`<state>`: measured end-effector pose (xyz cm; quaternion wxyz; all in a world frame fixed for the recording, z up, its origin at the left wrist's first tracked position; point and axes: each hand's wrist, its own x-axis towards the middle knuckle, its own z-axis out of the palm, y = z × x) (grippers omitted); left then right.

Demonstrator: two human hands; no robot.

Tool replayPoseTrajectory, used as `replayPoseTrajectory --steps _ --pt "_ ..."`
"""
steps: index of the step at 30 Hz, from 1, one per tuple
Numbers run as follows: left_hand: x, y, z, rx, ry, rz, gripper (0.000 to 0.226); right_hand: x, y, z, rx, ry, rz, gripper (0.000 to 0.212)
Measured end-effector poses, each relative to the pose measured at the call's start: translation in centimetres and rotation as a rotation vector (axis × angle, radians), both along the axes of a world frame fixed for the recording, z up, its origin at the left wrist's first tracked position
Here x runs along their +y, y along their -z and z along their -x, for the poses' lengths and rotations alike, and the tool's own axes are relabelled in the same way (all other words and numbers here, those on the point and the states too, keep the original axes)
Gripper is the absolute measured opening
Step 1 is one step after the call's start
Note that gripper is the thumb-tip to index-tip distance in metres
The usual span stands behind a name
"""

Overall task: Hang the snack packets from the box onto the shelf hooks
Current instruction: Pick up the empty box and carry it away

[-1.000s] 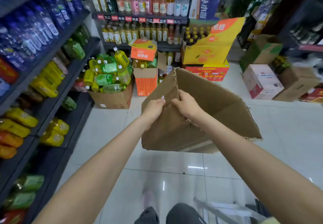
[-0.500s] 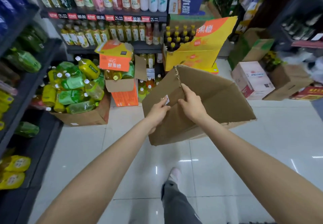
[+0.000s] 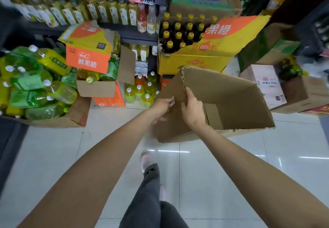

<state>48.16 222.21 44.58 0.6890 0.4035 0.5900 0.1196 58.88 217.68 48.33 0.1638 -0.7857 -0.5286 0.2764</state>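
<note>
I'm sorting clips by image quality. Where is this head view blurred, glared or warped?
Head view: motion blur smears the stepping shoe and the left shelf bottles; ceiling lights glare in streaks on the floor tiles; wide-angle distortion bends the shelves outward; the cardboard box and both gripping hands, left hand and right hand, stay fairly sharp.

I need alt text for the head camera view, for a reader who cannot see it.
Both hands, the left hand and the right hand, grip one wall of a brown cardboard box that looks empty, held above a white tiled floor. Behind it stand cartons and shelves of bottled drinks.
</note>
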Motion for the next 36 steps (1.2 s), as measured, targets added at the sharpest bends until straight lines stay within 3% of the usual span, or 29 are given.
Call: replayPoseTrajectory --steps 11,23,27,31,36 --pt "10.8 10.7 -2.3 -0.058 -0.114 0.171 0.035 10.3 10.6 -1.4 0.056 0.035 0.06 0.049" --pt "13.5 19.4 -3.1 -0.032 -0.151 0.256 0.041 14.4 20.6 -1.7 0.068 -0.026 0.124 0.045" --pt "14.2 21.6 -3.7 -0.033 -0.211 0.218 0.036 15.8 23.3 -2.7 0.21 -0.089 0.186 0.045" --pt "14.9 23.9 -3.3 -0.004 -0.266 0.152 0.025 17.7 26.5 -2.8 0.384 -0.063 0.337 0.06" --pt "14.6 26.4 -2.7 0.002 -0.201 0.148 0.034 18.5 30.4 -2.6 0.627 -0.001 0.452 0.071"
